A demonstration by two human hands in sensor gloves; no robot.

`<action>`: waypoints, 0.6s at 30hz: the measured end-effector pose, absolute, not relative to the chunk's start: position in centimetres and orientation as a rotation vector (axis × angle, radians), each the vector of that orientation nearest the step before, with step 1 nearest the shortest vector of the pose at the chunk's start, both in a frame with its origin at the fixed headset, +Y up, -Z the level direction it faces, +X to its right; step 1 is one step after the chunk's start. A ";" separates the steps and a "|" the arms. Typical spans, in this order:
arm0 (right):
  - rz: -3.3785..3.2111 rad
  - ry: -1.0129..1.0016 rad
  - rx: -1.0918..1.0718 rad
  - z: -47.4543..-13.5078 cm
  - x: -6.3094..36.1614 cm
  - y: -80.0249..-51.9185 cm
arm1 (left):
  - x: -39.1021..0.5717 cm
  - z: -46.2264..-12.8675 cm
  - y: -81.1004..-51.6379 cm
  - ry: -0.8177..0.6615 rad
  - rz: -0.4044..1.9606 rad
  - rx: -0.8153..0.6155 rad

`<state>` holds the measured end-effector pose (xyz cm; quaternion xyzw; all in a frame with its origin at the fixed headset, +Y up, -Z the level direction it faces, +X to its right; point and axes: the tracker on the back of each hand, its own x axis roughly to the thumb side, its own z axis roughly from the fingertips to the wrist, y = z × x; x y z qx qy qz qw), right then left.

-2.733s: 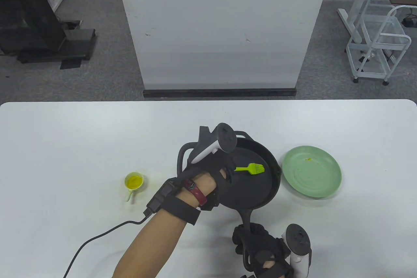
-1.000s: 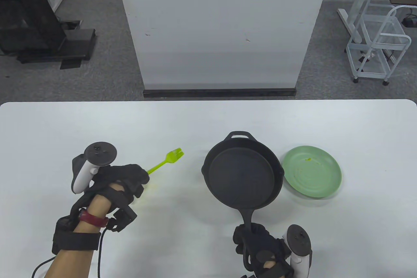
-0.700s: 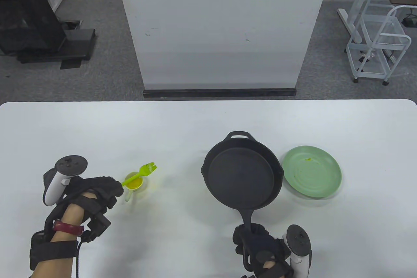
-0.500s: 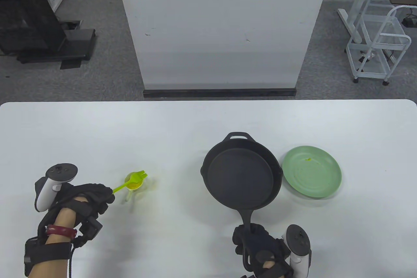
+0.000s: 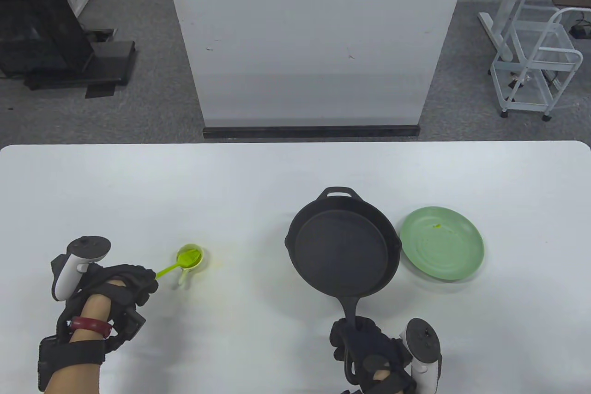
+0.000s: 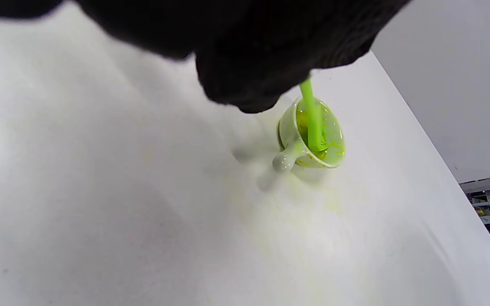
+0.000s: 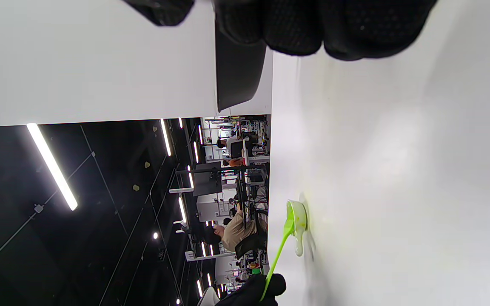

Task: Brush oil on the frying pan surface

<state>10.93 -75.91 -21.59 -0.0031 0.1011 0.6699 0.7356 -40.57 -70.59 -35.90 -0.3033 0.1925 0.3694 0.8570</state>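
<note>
A black cast-iron frying pan (image 5: 344,251) sits right of the table's middle, its long handle (image 5: 351,308) pointing toward me. My right hand (image 5: 369,357) grips the end of that handle. At the left, my left hand (image 5: 124,285) pinches the stem of a bright green silicone brush (image 5: 173,267). The brush head is down inside a small white cup of yellow oil (image 5: 189,258). In the left wrist view the brush (image 6: 313,117) stands in the oil cup (image 6: 311,140), below my gloved fingers (image 6: 245,63). The right wrist view shows the pan's side (image 7: 236,72) and, far off, the brush (image 7: 281,244) in the cup (image 7: 298,223).
A pale green plate (image 5: 442,242) lies just right of the pan, nearly touching its rim. Faint yellow oil smears mark the white table (image 5: 231,181) around the cup. A white panel (image 5: 314,38) stands beyond the table's far edge.
My left hand carried the brush out of the pan, leftward across the table, and lowered its head into the oil cup. The right hand and the pan stayed put.
</note>
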 end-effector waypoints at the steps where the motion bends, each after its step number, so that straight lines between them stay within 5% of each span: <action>1: 1.472 0.223 -0.006 -21.6 10.9 -75.9 | -40.5 -35.9 -70.5 0.403 0.767 -0.631; 18: 1.470 0.240 0.001 -21.6 10.7 -76.0 | -39.3 -34.6 -67.0 0.323 0.499 -0.403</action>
